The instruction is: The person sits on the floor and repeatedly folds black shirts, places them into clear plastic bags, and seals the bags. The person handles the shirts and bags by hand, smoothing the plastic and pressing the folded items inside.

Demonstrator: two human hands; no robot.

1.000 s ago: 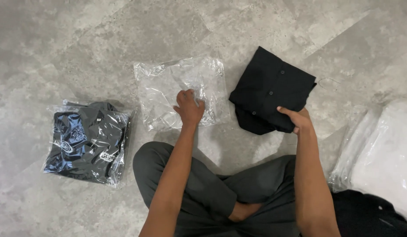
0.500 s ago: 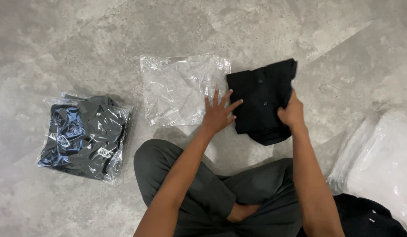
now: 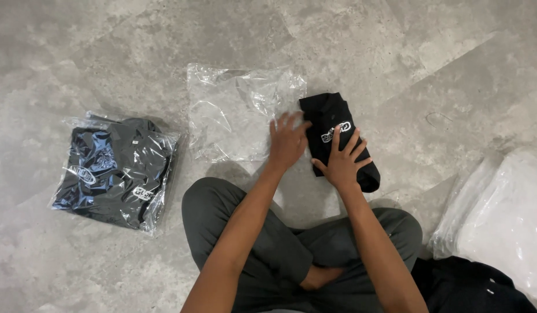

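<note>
Two open hands at work on the grey stone floor (image 3: 396, 52): my right hand (image 3: 342, 159), fingers spread, presses the folded black cloth garment (image 3: 329, 119); my left hand (image 3: 287, 141) flattens the empty clear plastic bag (image 3: 233, 110) just beside it. Bagging looks next, calling for opening the bag's mouth.

Person sits cross-legged on grey floor (image 3: 106, 46). Right hand (image 3: 342, 162) flat on folded black shirt (image 3: 332, 124), fingers spread. Left hand (image 3: 287, 141) open, at edge of empty clear bag (image 3: 233, 110). Bagged shirt (image 3: 115, 168) lies left, bag stack (image 3: 506, 214) right.

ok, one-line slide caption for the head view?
Seated person presses right hand on a folded black garment, left hand on an empty clear bag.
</note>
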